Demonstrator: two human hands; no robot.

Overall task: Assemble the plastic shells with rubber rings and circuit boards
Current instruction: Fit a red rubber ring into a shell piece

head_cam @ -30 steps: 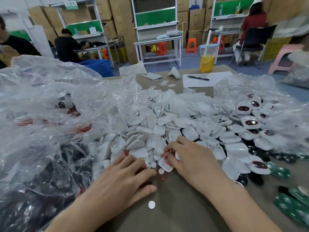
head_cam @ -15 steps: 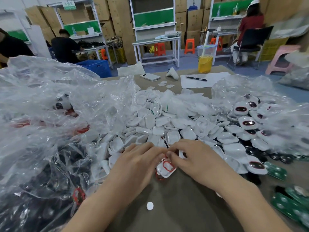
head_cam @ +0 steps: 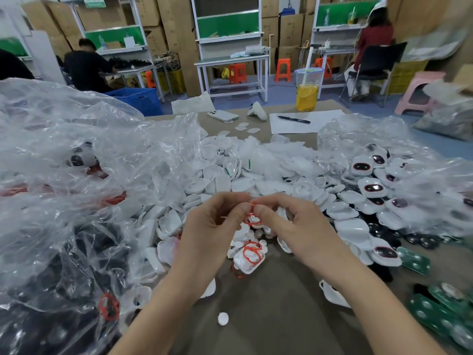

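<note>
My left hand (head_cam: 212, 226) and my right hand (head_cam: 291, 226) are raised together above the table, fingertips meeting. Between them they pinch a thin red rubber ring (head_cam: 252, 217), which hangs down from the fingertips. Below the hands a white plastic shell (head_cam: 247, 262) lies on the table with more red rings (head_cam: 252, 249) lying on it. A big heap of white shells (head_cam: 230, 180) spreads behind the hands. Green circuit boards (head_cam: 442, 311) lie at the lower right.
Crumpled clear plastic bags (head_cam: 76, 175) with dark parts and a red ring (head_cam: 108, 306) fill the left. Finished shells with dark windows (head_cam: 373, 188) pile up at the right. A small white disc (head_cam: 222, 318) lies near me. A phone (head_cam: 222, 116), a pen (head_cam: 294, 119) on paper and a drink cup (head_cam: 307, 90) stand at the far edge.
Both hands have lifted off the shell on the table and come together higher up, now pinching a red ring between them. The shell stays below with rings on it.
</note>
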